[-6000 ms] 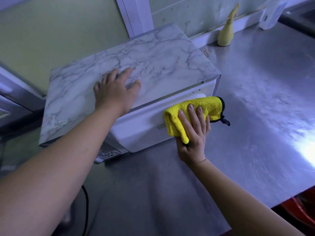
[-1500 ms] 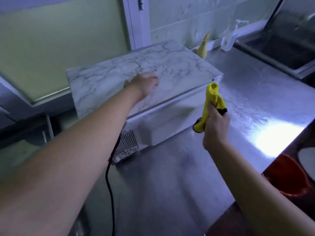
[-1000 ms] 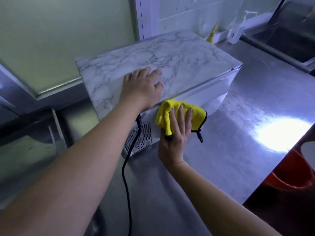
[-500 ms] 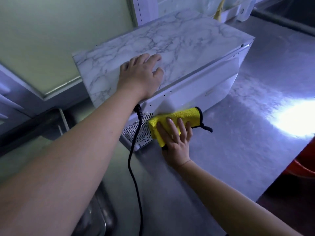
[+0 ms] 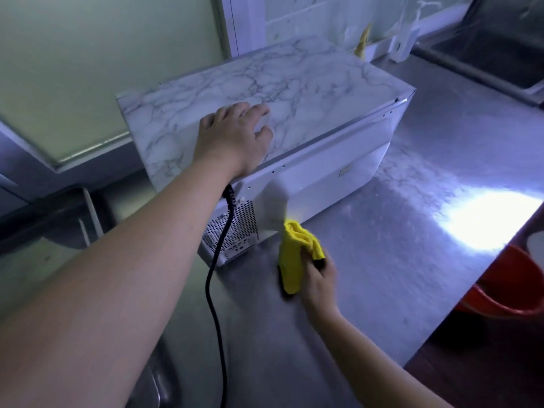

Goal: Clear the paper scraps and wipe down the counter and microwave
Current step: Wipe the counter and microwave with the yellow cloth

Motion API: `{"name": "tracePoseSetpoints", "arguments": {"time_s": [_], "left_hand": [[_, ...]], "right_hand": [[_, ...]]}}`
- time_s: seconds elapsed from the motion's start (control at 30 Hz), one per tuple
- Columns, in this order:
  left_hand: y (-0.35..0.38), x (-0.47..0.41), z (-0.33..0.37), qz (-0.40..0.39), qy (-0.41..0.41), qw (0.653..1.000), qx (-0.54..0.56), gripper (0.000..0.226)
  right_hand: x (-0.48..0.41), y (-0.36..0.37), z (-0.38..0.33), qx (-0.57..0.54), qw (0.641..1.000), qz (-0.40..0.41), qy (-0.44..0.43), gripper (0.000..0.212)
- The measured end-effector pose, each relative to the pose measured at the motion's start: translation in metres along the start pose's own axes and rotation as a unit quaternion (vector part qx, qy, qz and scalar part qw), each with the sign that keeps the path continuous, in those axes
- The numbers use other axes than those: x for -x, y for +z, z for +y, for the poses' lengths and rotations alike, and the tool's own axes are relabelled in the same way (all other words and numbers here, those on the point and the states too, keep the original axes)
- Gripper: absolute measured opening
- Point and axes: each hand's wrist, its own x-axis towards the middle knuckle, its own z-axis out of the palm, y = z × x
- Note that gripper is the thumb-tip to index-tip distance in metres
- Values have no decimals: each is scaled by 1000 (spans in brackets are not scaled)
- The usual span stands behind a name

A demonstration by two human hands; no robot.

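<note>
Head view, nearest first: our right hand (image 5: 316, 282) now grips the yellow cloth (image 5: 294, 257) bunched into an upright wad. It is lifted clear of the microwave (image 5: 323, 175) and held over the bench (image 5: 397, 260), just beside the appliance's near corner. Half a second ago that cloth lay spread under flat fingers against the low side panel by the vent grille (image 5: 235, 231), so that stroke has ended. A red bucket (image 5: 506, 293) sits off the bench's right edge. The black cord (image 5: 216, 275) hangs from the panel past the grille. Farther back, our left hand (image 5: 232, 139) stays spread and relaxed on the marbled top, steadying the box as before. We judge this face wiped and the cloth being regathered for a fresh pass, likely over the bench, where we can see no paper scraps.
</note>
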Motion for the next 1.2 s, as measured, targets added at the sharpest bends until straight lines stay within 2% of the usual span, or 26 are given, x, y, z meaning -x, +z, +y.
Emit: {"name": "tracePoseSetpoints", "arguments": {"time_s": [0.07, 0.13, 0.27, 0.43, 0.5, 0.57, 0.73, 0.83, 0.93, 1.0, 1.2], "left_hand": [[0, 1, 1, 3, 1, 1000, 3, 49], [0, 1, 1, 4, 1, 1000, 1, 49], [-1, 1, 2, 3, 0, 1000, -6, 49], [0, -1, 1, 8, 3, 1000, -4, 49], [0, -2, 1, 10, 4, 1000, -5, 48], [1, -2, 1, 8, 3, 1000, -3, 47], [0, -1, 2, 9, 2, 1000, 1, 45], [-1, 0, 2, 7, -2, 1000, 5, 45], [-5, 2, 3, 0, -9, 1000, 8, 47], [-7, 2, 3, -4, -10, 1000, 9, 49], [-7, 3, 2, -9, -26, 999, 23, 55]], "right_hand": [[-22, -22, -19, -67, 985, 143, 65, 16], [-57, -36, -45, -125, 964, 220, 85, 19], [-133, -43, -92, -134, 964, 221, 61, 13], [-137, -12, -102, -103, 957, 264, 66, 36], [-102, 12, -95, -97, 958, 261, 61, 50], [-63, 35, -82, -115, 963, 237, 62, 54], [6, 64, -57, -159, 978, 112, 79, 40], [21, 42, -55, -138, 983, 22, 116, 19], [19, -1, -64, -123, 974, -75, 173, 15], [9, -36, -68, -102, 974, -64, 194, 15], [-44, -157, -81, -54, 975, 63, 205, 9]]}}
